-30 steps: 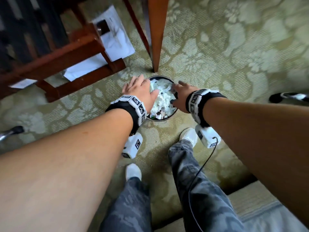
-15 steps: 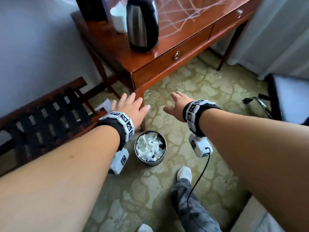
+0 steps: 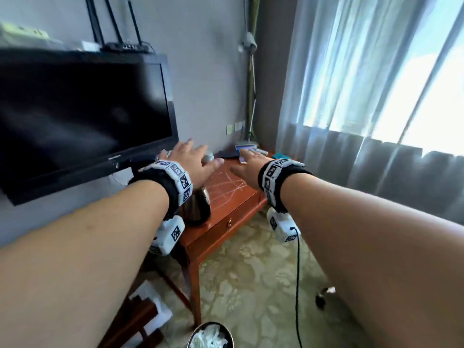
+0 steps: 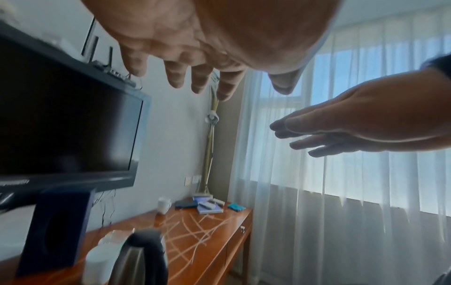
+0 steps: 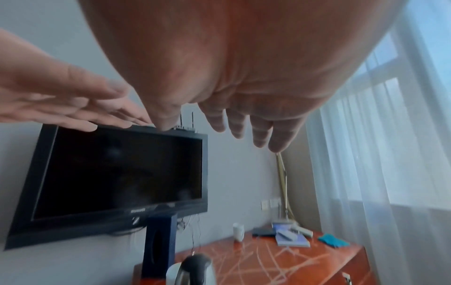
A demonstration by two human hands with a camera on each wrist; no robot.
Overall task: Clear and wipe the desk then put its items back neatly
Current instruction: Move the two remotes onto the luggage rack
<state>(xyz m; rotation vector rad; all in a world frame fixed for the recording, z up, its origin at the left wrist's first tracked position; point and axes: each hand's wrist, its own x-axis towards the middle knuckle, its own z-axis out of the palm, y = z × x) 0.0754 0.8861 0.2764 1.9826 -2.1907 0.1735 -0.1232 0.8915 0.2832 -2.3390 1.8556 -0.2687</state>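
The curtained window (image 3: 376,96) fills the right of the room and a dark wall-mounted television (image 3: 82,116) the left, with the wooden bench (image 3: 226,187) between them against the far wall, its glossy top streaked with pale reflections. At its near left end stands a steel kettle (image 4: 139,258), probably the heaviest piece and best lifted by its handle, beside a dark speaker (image 4: 58,231). A white mug (image 4: 163,205) stands mid-bench; it looks breakable, so take it by the handle or body. At the far right lie stacked booklets (image 5: 291,238) with remotes on top, likely to slide if tilted, and a soft teal cloth (image 5: 333,240), light and easy to bunch. The left hand (image 3: 190,164) and right hand (image 3: 251,169) hover spread over the bench, fingers straight, holding nothing. A bin (image 3: 209,335) of crumpled tissue sits on the patterned carpet, nearest.
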